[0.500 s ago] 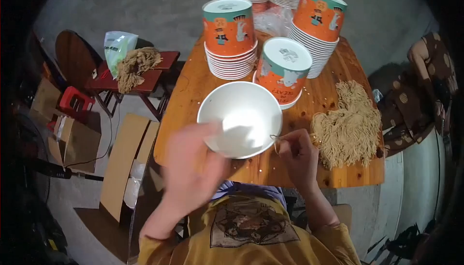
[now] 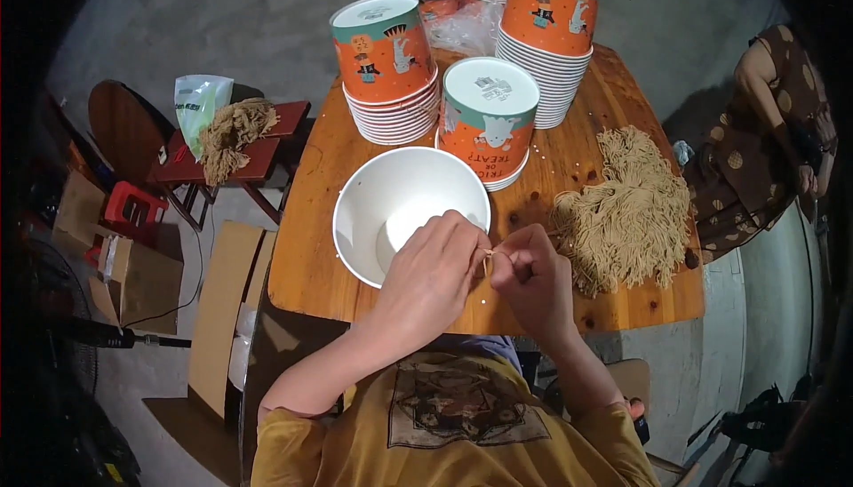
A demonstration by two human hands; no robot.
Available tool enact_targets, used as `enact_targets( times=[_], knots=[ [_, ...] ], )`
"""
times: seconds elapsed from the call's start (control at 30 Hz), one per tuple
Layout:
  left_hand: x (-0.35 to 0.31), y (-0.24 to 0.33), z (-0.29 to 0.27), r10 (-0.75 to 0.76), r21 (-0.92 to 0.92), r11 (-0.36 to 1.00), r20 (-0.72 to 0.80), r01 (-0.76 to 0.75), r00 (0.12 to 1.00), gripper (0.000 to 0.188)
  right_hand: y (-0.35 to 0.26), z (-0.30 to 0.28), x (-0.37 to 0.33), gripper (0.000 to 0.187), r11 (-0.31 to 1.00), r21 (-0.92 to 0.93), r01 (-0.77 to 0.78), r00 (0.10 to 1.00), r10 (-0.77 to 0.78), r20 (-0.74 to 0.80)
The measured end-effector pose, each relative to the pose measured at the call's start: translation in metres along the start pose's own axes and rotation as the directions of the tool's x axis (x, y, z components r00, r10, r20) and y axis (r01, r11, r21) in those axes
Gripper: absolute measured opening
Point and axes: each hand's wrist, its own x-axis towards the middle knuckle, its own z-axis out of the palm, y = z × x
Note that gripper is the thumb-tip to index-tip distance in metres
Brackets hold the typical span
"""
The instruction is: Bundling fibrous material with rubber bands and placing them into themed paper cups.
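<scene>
A white-lined paper bucket [image 2: 360, 220] stands on the wooden table, its mouth tipped toward me. My left hand [image 2: 431, 269] reaches across its near right rim, fingers pinched. My right hand [image 2: 538, 283] is closed beside it, just outside the rim. Between the fingertips of both hands runs a short piece of tan cord [image 2: 488, 261]. Its exact loop or knot is too small to make out. To the right of my right hand lies a heap of tan cords [image 2: 631, 220].
Upside-down stacks of orange and green paper buckets [image 2: 382, 60] stand behind, with one nearer stack [image 2: 487, 131] close to the white mouth. A clear plastic bag [image 2: 462, 29] lies farther back. At left are a red bench [image 2: 289, 118] and an opened cardboard box [image 2: 222, 309]. A person [image 2: 755, 131] sits at right.
My left hand has moved right to meet my right hand, and both now pinch the cord. The view has shifted slightly, so the table and buckets appear farther left.
</scene>
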Motion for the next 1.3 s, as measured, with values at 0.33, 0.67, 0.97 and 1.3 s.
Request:
enact_targets(
  times=[0.33, 0.67, 0.97, 1.3],
  knots=[
    [-0.002, 0.001, 0.002, 0.134, 0.237, 0.962, 0.017, -0.134, 0.991, 0.03, -0.003, -0.015, 0.002, 0.006, 0.553, 0.532, -0.641, 0.763, 0.378, 0.525],
    [-0.003, -0.015, -0.001, 0.089, 0.19, 0.979, -0.056, -0.077, 0.994, 0.027, 0.008, -0.028, 0.002, 0.026, 0.946, 0.107, -0.306, 0.918, 0.263, 0.296],
    [-0.009, -0.032, -0.021, 0.082, 0.122, 0.989, 0.029, -0.085, 0.996, 0.02, -0.005, -0.036, 0.012, 0.013, 0.994, 0.095, -0.053, 0.965, 0.027, 0.259],
    [-0.011, -0.028, -0.023, 0.051, 0.012, 0.999, -0.089, -0.05, 0.995, 0.019, -0.029, -0.005, 0.046, 0.008, 0.986, 0.027, 0.162, 0.976, -0.164, 0.142]
  ],
)
